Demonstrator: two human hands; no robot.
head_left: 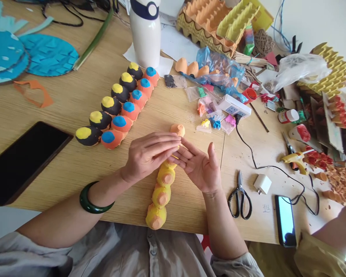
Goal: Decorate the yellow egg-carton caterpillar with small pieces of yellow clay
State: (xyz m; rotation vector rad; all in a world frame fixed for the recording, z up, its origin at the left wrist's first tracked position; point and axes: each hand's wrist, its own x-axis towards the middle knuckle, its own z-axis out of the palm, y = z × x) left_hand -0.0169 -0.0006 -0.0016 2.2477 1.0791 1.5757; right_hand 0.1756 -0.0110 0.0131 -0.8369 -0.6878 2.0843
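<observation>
A strip of egg-carton cups (162, 197) lies in front of me, covered in yellow clay with bare orange tips; its far cup is plain orange. Above this strip my two hands meet at the fingertips. My left hand (153, 153) has its fingers stretched out and laid over the fingers of the other hand. Palm up and fingers extended, my right hand (200, 163) shows an open palm. Whether a small bit of clay sits between the fingertips, I cannot tell. Up and left lie a black strip with yellow tips (111, 105) and an orange strip with blue tips (129, 109).
A black tablet (29, 161) lies left. To the right are scissors (240, 198), a white charger (262, 184), a phone (285, 221) and a power strip (234, 106). Small clay bags (215, 119) lie behind, near a white bottle (147, 38). Another person's arm (338, 227) rests at far right.
</observation>
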